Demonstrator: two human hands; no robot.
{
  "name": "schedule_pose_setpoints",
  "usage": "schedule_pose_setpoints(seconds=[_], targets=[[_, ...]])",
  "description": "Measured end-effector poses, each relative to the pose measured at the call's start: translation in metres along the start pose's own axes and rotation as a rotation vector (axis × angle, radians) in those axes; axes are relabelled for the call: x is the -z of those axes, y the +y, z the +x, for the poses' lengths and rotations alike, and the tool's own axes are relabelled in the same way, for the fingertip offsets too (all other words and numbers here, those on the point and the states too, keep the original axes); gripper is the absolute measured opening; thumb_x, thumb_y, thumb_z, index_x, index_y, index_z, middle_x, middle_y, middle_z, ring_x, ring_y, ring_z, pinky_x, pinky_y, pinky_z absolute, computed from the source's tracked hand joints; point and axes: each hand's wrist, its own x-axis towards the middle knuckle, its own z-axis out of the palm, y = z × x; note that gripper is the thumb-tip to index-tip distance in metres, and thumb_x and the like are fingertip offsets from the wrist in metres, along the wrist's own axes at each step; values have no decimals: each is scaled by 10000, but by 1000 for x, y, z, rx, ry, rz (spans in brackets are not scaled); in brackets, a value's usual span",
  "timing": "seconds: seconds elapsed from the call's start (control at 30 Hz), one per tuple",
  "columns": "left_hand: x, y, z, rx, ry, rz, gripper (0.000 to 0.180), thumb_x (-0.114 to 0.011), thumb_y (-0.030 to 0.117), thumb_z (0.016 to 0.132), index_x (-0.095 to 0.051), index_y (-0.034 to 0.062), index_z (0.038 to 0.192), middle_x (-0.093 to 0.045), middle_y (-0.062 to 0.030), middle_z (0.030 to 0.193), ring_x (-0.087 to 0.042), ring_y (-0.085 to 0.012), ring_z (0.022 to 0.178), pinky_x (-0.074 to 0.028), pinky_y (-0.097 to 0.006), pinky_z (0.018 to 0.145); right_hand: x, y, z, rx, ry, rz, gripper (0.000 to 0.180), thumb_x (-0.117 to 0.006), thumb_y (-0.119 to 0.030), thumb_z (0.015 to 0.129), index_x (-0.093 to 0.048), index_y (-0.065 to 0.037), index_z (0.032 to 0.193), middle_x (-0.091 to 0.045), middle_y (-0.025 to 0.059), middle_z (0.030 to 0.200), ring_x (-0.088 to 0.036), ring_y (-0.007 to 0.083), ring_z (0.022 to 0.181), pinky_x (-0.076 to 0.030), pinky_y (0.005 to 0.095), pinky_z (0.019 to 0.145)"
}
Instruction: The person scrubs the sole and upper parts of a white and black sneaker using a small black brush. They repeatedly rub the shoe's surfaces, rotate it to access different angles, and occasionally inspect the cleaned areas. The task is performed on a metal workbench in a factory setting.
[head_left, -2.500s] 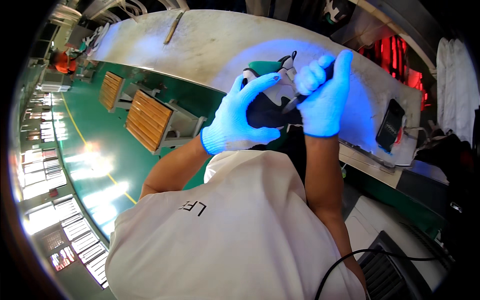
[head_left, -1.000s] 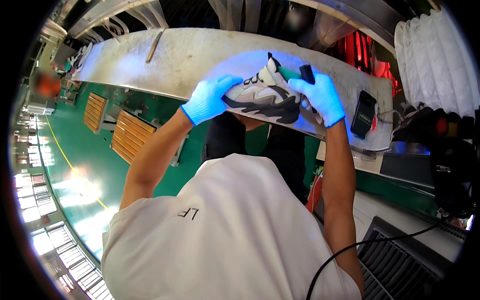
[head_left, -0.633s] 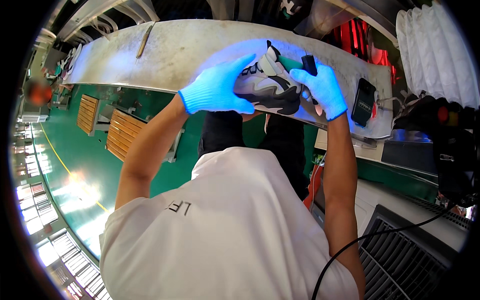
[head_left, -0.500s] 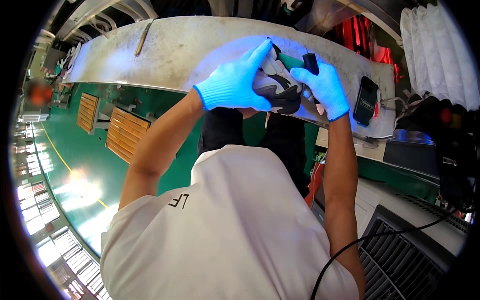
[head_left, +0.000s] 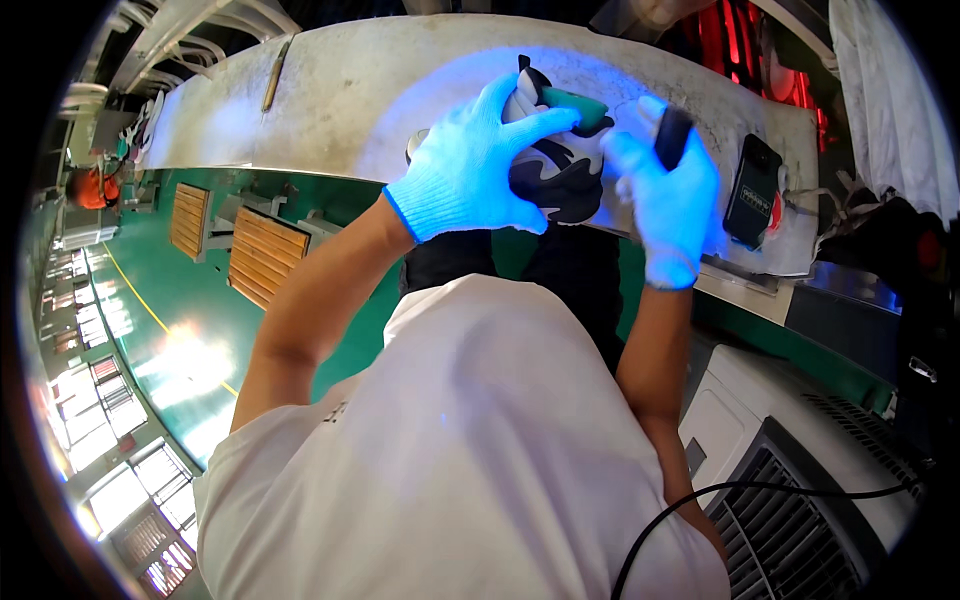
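My left hand (head_left: 480,165), in a knit glove lit blue, grips a grey, black and white sneaker (head_left: 562,180) near the bench's front edge. Its fingers reach over the upper and the thumb lies along the near side. A green form (head_left: 575,108), which looks like a shoe last, shows in the shoe's opening. Right of the shoe and apart from it, my gloved right hand (head_left: 665,195) is closed round a black-handled tool (head_left: 674,138); motion blurs it and its tip cannot be made out. Part of another pale, dark-edged thing (head_left: 415,143) shows beside my left wrist.
A worn pale bench top (head_left: 330,100) runs across in front of me. On it lie a slim tool (head_left: 275,76) at the left and a black phone (head_left: 754,190) at the right. Slatted wooden platforms (head_left: 268,255) stand on the green floor. A black cable (head_left: 750,487) crosses a vented machine (head_left: 790,530).
My right hand has drawn back from the shoe, toward me and to the right, with the black-handled tool. My left hand has shifted slightly left and its index finger now bends over the shoe.
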Motion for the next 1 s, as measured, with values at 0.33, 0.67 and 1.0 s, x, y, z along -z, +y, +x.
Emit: schedule_pose_setpoints(seconds=[0.33,0.67,1.0], targets=[[-2,9,-1,0,10,79,1116,-1039,557,624,-600,331,1625,-469,-340,1661,-683,-528,1330,-628,-550,1061,-15,59,-48,44,-139,-206,1148,-1061,-419,734,-524,81,1617,-770,274,1359,-783,329,1238,-630,439,1042],[-17,7,-12,-13,136,70,1116,-1075,475,552,-657,326,1576,-468,-353,1641,-692,-532,1298,-630,-548,1042,-18,37,-37,-328,-146,49,447,-980,-183,797,-762,2,1140,-774,67,898,-712,141,667,-578,306,607],[-20,12,-23,-67,218,116,1153,-1085,435,512,-658,313,1575,-450,-372,1648,-674,-537,1308,-610,-554,1079,33,74,-18,-315,241,812,397,-715,-366,1124,-593,-92,864,-784,270,1149,-748,251,718,-631,369,647]])
